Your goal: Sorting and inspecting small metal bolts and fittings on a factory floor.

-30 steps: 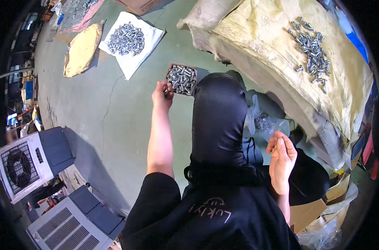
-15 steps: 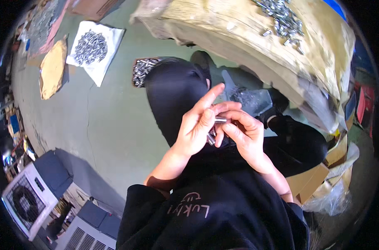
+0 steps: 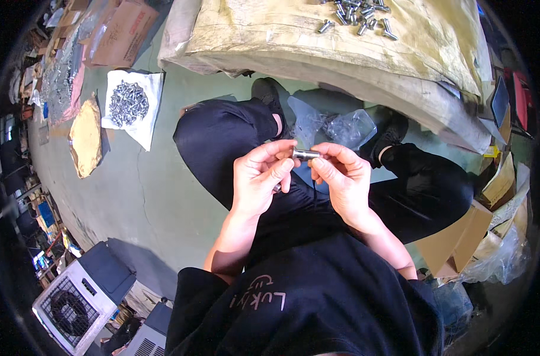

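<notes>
A short shiny metal pin (image 3: pixel 306 154) with a wider head is held level between my two hands, above my lap. The fingertips of my left hand (image 3: pixel 259 178) pinch its headed end. A second metal piece (image 3: pixel 277 187) shows in part beneath the left fingers, against the palm. My right hand (image 3: pixel 345 178) grips the other end of the pin between thumb and fingers. Similar metal pins (image 3: pixel 365 15) lie loose on the covered work surface (image 3: pixel 270 35) ahead of me.
On the floor at left, a white sheet (image 3: pixel 145 133) bears a pile of metal parts (image 3: pixel 128 103), beside a tan flat package (image 3: pixel 86 137). Clear plastic bags (image 3: pixel 341 127) lie between my feet. An open cardboard box (image 3: pixel 457 240) stands at right, a fan unit (image 3: pixel 74 308) at lower left.
Both hands have drawn level, and the pin now lies between their fingertips; the left index finger, earlier stretched out, has curled in. The view has shifted, and my knee hides a box of metal parts.
</notes>
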The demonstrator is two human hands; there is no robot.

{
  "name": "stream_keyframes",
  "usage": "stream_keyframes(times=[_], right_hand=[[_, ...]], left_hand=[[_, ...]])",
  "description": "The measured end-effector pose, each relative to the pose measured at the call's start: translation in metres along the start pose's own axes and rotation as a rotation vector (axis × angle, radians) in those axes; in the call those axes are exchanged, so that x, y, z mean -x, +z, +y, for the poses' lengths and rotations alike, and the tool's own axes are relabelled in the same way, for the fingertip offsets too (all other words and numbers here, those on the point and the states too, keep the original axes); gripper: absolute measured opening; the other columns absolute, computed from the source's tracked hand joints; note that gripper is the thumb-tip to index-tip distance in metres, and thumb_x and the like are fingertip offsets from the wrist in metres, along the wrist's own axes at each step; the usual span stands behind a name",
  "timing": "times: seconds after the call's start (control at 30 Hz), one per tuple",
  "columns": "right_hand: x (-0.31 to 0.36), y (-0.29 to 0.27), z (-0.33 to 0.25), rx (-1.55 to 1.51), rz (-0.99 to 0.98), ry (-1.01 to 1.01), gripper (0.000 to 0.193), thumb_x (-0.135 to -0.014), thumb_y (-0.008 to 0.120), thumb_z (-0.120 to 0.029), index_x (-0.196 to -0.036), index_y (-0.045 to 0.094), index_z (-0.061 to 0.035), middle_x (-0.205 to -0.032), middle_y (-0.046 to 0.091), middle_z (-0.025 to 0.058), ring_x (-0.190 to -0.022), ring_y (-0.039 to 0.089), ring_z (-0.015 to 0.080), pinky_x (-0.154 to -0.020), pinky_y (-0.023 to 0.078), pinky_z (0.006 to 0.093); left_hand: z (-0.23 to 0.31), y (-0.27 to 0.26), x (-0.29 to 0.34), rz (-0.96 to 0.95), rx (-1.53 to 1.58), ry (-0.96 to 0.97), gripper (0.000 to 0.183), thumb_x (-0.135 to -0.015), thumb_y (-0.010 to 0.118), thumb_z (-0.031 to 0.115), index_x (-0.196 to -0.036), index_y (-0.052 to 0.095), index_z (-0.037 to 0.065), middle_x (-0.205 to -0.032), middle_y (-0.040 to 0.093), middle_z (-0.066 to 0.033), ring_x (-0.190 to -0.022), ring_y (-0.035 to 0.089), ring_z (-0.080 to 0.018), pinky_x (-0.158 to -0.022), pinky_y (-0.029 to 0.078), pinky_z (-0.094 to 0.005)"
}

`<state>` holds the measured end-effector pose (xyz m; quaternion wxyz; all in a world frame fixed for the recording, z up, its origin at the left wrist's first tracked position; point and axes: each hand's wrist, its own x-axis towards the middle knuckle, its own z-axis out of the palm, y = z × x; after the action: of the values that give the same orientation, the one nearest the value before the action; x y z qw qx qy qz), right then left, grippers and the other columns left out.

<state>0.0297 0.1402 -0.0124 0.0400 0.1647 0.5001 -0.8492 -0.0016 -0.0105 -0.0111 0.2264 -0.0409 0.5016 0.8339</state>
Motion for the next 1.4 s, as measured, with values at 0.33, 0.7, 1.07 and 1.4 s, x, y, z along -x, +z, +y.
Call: stream_keyframes(times=[0.33, 0.7, 1.07, 1.4], right_hand=[[0.003, -0.003, -0.001, 0.117, -0.052, -0.146, 0.019, -0.076, 0.062, 0.0, -0.094, 0.057, 0.0034, -0.082, 0.054, 0.0039, -0.071, 0.05, 0.0083, -0.062, 0.041, 0.0195], [0.003, 0.001, 0.0, 0.01, -0.042, -0.073, 0.02, -0.076, 0.061, 0.001, -0.096, 0.059, 0.0025, -0.083, 0.057, 0.0037, -0.069, 0.053, 0.0075, -0.059, 0.043, 0.0177], [0.002, 0.0, 0.0, -0.074, -0.01, -0.035, 0.021, -0.076, 0.061, 0.0, -0.098, 0.059, 0.0019, -0.078, 0.058, 0.0025, -0.064, 0.053, 0.0067, -0.056, 0.044, 0.0178], [0.004, -0.001, -0.001, -0.048, -0.063, -0.107, 0.02, -0.076, 0.061, 0.002, -0.096, 0.058, 0.004, -0.084, 0.056, 0.0057, -0.07, 0.053, 0.0084, -0.063, 0.045, 0.0196]], left_hand=[[0.0, 0.001, 0.001, 0.037, -0.117, 0.006, 0.029, -0.081, 0.059, 0.013, -0.104, 0.056, -0.004, -0.079, 0.061, -0.0117, -0.049, 0.049, -0.0083, -0.041, 0.037, -0.0164], [0.006, 0.007, 0.004, 0.083, -0.163, 0.068, 0.026, -0.078, 0.061, 0.004, -0.103, 0.057, -0.002, -0.074, 0.06, -0.0055, -0.048, 0.049, -0.0061, -0.04, 0.033, -0.0155], [0.007, 0.011, 0.004, 0.028, -0.383, 0.25, 0.026, -0.078, 0.057, -0.003, -0.103, 0.055, -0.006, -0.092, 0.058, -0.0131, -0.055, 0.051, -0.0084, -0.044, 0.04, -0.0178], [0.008, 0.011, 0.005, 0.062, -0.289, 0.106, 0.024, -0.08, 0.058, 0.004, -0.101, 0.055, -0.006, -0.083, 0.06, -0.0111, -0.05, 0.049, -0.0085, -0.042, 0.039, -0.0176]])
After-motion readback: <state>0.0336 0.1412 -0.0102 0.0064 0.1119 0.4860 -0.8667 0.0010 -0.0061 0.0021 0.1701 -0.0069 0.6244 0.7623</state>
